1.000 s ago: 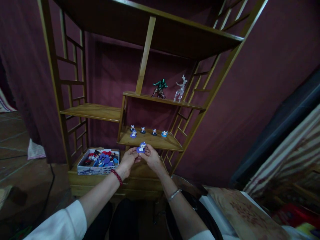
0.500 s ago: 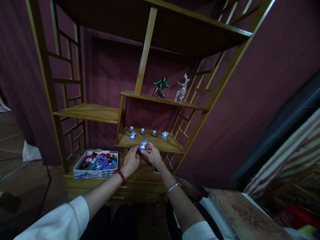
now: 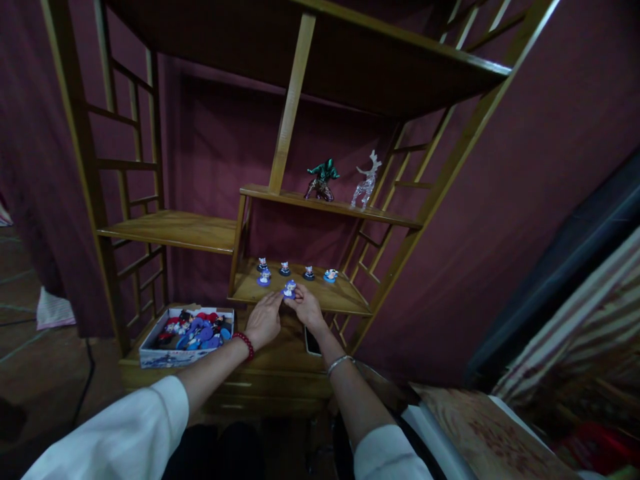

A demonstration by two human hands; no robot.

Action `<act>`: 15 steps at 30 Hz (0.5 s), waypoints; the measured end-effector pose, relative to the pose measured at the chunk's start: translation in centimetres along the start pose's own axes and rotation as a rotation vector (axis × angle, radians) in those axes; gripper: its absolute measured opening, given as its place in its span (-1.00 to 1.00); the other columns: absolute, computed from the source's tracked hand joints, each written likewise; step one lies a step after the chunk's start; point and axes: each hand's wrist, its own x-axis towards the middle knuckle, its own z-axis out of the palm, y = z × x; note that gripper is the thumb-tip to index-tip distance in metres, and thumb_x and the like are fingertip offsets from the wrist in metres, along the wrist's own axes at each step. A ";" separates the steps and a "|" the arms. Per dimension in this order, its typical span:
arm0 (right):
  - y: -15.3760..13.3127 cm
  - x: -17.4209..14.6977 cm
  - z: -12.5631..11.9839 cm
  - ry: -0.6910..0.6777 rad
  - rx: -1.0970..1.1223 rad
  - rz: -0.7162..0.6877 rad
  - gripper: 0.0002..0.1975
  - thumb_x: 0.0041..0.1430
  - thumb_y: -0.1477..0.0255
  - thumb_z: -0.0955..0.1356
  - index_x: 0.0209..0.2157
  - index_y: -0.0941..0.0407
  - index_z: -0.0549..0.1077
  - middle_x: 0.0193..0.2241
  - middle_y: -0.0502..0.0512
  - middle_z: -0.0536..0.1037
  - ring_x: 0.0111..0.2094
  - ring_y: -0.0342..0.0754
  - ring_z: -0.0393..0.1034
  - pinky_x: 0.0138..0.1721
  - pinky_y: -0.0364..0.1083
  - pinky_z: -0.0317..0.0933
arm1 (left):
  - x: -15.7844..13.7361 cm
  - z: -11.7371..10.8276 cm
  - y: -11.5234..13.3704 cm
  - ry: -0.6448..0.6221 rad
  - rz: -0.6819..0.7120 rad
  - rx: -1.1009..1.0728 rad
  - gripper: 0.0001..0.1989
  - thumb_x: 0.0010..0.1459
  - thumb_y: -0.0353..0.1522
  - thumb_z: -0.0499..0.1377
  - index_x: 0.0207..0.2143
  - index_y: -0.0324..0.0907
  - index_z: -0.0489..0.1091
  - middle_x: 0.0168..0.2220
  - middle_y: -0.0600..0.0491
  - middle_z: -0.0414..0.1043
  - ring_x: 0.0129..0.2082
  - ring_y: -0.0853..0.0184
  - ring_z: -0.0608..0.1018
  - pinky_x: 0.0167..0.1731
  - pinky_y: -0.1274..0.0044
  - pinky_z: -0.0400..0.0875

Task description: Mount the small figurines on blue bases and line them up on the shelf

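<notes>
- Right hand pinching purple figurine, upright at its fingertips, by lower shelf's front edge; shelf contact unclear.
- Left hand just left, fingertips near base; can't tell if gripping. Right hand nearer.
- Box print unreadable; no legible brands, labels.

Both sleeves are white — bracelets red and silver.
</notes>
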 end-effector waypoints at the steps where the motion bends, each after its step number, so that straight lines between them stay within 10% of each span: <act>1: 0.1 0.2 0.0 0.008 0.002 0.002 -0.53 -0.17 0.50 0.36 -0.12 0.10 0.30 -0.22 0.07 0.49 -0.25 -0.10 0.40 -0.21 -0.10 0.29 | 0.2 0.1 -0.1 -0.012 0.003 0.000 -0.45 -0.05 -0.59 -0.09 0.07 -0.35 0.15 0.08 -0.12 0.21 0.10 0.30 0.21 0.10 0.39 0.07; 15: 0.0 2.0 -0.5 0.036 -0.303 0.092 -0.51 -0.12 0.41 0.38 -0.07 0.00 0.28 -0.19 0.02 0.49 -0.19 -0.08 0.39 -0.13 -0.07 0.24 | 2.2 -0.1 -0.7 -0.231 -0.092 0.098 -0.43 0.04 -0.42 -0.09 0.15 -0.27 0.01 0.17 -0.03 0.05 0.13 0.24 0.12 0.05 0.36 0.07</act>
